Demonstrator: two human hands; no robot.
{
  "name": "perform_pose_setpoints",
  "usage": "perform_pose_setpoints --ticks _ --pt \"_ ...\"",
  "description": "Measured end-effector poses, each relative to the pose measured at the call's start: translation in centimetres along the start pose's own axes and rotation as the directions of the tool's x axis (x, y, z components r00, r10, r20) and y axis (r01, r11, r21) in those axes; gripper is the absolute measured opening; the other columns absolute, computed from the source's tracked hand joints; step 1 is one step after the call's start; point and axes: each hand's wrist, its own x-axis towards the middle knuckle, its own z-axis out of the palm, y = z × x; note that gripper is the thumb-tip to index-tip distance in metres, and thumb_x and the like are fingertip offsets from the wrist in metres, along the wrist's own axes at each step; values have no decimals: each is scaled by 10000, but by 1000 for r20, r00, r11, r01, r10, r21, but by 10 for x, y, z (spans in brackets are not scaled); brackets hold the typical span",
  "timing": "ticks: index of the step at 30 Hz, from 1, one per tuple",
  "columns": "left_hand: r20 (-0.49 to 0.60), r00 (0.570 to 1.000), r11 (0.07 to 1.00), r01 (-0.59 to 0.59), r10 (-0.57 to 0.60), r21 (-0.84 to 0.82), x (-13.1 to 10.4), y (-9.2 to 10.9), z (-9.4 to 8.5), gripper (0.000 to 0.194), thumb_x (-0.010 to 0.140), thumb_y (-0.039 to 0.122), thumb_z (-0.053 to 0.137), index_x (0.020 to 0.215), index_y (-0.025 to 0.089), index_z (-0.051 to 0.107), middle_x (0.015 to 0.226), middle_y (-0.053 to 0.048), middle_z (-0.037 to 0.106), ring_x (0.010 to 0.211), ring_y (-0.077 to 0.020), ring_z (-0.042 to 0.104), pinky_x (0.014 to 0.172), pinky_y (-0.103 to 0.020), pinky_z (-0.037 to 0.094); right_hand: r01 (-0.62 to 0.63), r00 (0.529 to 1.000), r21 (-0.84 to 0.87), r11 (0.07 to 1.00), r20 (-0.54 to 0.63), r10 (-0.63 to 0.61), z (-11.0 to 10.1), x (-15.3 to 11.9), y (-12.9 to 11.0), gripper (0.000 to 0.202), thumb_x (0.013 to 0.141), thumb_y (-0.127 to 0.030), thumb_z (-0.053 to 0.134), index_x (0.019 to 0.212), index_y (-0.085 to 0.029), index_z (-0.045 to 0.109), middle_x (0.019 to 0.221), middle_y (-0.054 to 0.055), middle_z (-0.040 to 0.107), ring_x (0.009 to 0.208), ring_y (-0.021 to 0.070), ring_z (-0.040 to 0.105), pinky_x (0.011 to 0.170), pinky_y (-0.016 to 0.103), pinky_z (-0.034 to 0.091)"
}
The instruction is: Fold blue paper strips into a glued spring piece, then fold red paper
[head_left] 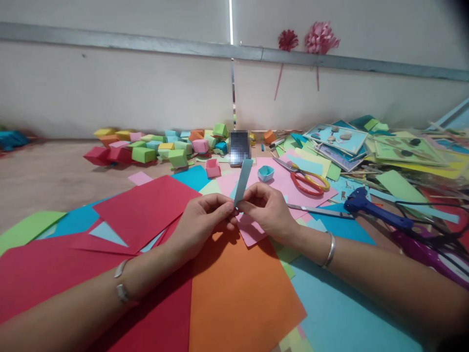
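Observation:
Between my two hands stands a narrow light-blue paper strip (pixel 243 182), pointing upward with a slight tilt to the right. My left hand (pixel 205 220) pinches its lower end from the left, thumb against fingers. From the other side my right hand (pixel 269 211) grips the same end, fingers curled. The bottom of the strip is hidden by the fingertips. Just beyond the hands sit a small light-blue folded paper box (pixel 266 173) and an open pink paper box (pixel 213 168). An orange sheet (pixel 245 293) lies beneath the hands.
Red sheets (pixel 139 210) spread on the left, a light-blue sheet (pixel 344 303) at the right. Scissors (pixel 308 183), a blue-handled cutter (pixel 377 208) and a purple tool (pixel 432 256) lie right. Several paper cubes (pixel 178 157) line the back near a phone (pixel 239 146). Framed pictures (pixel 335 137) are stacked back right.

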Motion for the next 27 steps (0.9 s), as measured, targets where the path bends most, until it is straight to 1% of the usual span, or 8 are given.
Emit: perform_pose_setpoints --ticks 4,7,9,13,17,19,22,27 --pt "-77 996 991 -33 43 133 0 4 1 167 706 321 794 712 190 690 561 4 672 485 -155 646 492 -269 557 6 1000 27 1000 18 -6 0 0 0 352 677 -407 858 754 -197 586 730 -16 648 699 139 651 701 309 561" --pt "-123 987 969 -74 106 235 1 7 1 145 681 305 783 655 191 698 547 2 664 482 -137 625 485 -237 521 7 1000 52 999 16 -8 1 -1 0 378 653 -401 877 807 -202 595 731 -30 639 685 131 641 683 295 555" --pt "-128 984 960 -87 125 268 2 8 1 135 674 302 778 640 197 702 559 -3 673 495 -133 619 493 -234 517 -8 1000 39 999 29 7 1 -1 -1 348 667 -412 863 792 -194 623 721 -20 650 676 131 636 666 292 549" --pt "-135 984 963 -76 114 257 2 9 3 139 652 296 799 637 196 703 587 -11 693 526 -139 628 513 -237 523 -37 999 2 999 30 37 0 -2 -3 294 684 -402 841 691 -177 652 646 -8 653 615 130 620 600 281 526" --pt "-140 983 984 -98 120 152 1 6 2 199 686 327 821 811 194 741 740 -30 748 630 -169 689 589 -273 571 -40 999 -2 999 3 40 -1 0 -4 266 659 -364 849 678 -174 663 646 -7 660 592 120 598 566 268 500" --pt "-128 984 986 -111 127 128 2 3 0 203 706 332 821 826 193 735 745 -25 742 634 -164 688 597 -272 573 -44 999 -3 999 7 44 0 1 -2 261 655 -351 846 669 -172 657 650 -9 653 595 114 583 566 261 485" --pt "-83 986 980 -134 147 148 3 1 -3 185 712 323 823 774 189 711 666 -1 704 586 -134 653 562 -232 539 -57 998 22 998 38 56 0 0 1 228 653 -312 829 680 -176 648 637 -26 629 581 100 550 543 242 444" --pt "28 992 981 -126 123 148 5 2 -4 207 717 332 819 731 188 672 591 16 658 554 -117 614 550 -213 502 -126 988 111 986 105 115 1 -2 -1 117 624 -164 732 705 -189 652 552 -66 575 521 79 494 498 213 356"
